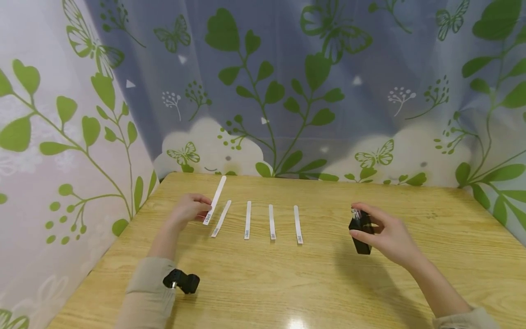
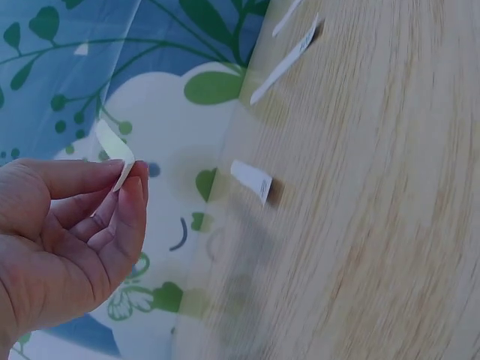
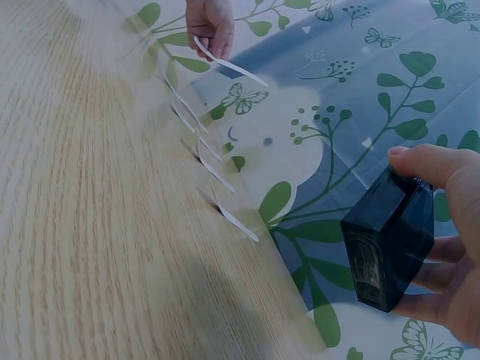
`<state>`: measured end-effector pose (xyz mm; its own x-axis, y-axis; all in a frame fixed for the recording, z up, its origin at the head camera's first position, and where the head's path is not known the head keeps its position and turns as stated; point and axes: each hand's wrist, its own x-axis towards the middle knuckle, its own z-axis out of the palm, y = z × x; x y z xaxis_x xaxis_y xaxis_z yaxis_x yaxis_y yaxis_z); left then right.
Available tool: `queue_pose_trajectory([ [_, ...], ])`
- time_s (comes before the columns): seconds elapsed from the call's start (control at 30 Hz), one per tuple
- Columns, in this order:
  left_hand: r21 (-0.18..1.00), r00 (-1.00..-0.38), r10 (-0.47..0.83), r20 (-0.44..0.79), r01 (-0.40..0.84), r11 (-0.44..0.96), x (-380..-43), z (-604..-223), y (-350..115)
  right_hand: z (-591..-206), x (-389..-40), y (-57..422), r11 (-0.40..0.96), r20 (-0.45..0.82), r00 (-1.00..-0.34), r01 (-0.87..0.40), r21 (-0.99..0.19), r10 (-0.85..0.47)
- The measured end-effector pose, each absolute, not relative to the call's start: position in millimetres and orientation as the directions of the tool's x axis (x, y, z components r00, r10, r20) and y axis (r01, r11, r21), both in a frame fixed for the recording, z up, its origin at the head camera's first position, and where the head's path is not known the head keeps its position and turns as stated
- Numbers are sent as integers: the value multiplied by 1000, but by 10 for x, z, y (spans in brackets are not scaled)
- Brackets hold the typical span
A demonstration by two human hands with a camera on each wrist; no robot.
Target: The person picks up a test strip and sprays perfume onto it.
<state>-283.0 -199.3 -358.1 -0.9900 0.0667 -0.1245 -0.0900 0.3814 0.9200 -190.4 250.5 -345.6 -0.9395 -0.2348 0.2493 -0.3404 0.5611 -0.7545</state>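
My left hand point(image 1: 190, 209) pinches a white paper scent strip point(image 1: 217, 195) between thumb and fingers, raised over the left part of the table. In the left wrist view the held strip point(image 2: 114, 142) curves up from the fingertips. My right hand point(image 1: 388, 234) grips a black perfume bottle point(image 1: 362, 237) above the table, index finger at its silvery spray top point(image 1: 355, 212). The right wrist view shows the dark bottle point(image 3: 386, 236) tilted, its base toward the camera. Several more strips lie spaced out in a row between the hands, among them a leaning strip point(image 1: 222, 218) and the rightmost strip point(image 1: 297, 224).
The strips have small printed marks at their near ends. A wooden table point(image 1: 263, 283) spans the space below both hands. Behind it hangs a curtain point(image 1: 283, 105) with leaves and butterflies, and a pale patterned curtain point(image 1: 70, 132) borders the left side. A black device point(image 1: 182, 281) sits on the left wrist.
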Motion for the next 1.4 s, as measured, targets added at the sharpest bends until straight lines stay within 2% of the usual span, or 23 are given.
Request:
queue_pose_trajectory([
  [0.67,895,-983,-19,-182,-174,412,-2866,-3706,-2475,-3457,-1882,2604,556,261,-943,-332,-762,-205],
  [1.03,875,-960,-93,-264,-279,395,-2912,-3811,-2537,-3462,-1870,2617,553,270,-941,-339,-762,-205],
  [1.4,860,-946,-119,-300,-323,395,-3002,-3943,-2594,-3479,-1870,2637,553,282,-938,-348,-757,-204],
])
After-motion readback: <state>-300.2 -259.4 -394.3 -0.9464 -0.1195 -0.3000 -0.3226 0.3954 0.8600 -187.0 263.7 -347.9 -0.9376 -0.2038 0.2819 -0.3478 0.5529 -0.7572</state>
